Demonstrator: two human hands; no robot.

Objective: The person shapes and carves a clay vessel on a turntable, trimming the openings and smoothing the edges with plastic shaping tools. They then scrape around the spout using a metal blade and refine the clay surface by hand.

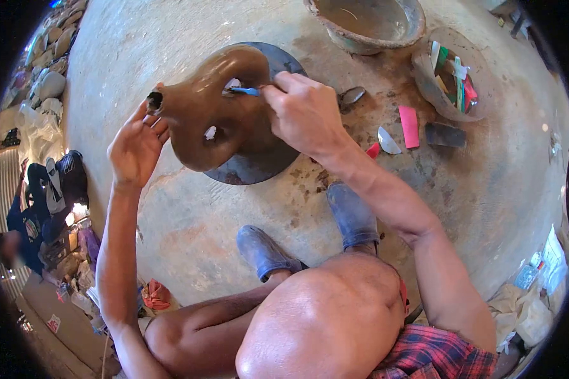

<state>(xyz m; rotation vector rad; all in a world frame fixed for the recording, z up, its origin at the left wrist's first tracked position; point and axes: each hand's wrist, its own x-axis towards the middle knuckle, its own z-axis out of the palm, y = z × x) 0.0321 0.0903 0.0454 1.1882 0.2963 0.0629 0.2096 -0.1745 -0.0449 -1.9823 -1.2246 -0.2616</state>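
A brown, glossy clay vessel [193, 101] with looping, rounded arms and a short neck sits tilted on a dark round turntable [237, 177]. White shows through two of its openings, and the neck's mouth looks dark inside. My left hand [134, 151] steadies the neck end, its fingers curled behind and partly hidden. Pinched in my right hand [310, 114] is a slim blue tool [246, 91], whose tip lies at the upper opening. I cannot make out the tool's exact kind.
Beyond my right hand stand a wide basin [348, 42] and a tub [428, 91] of assorted tools. A pink strip [409, 127], a white half-round piece [389, 141] and a dark block [446, 135] lie on the floor. Stones [52, 85] and a person [28, 224] are at left.
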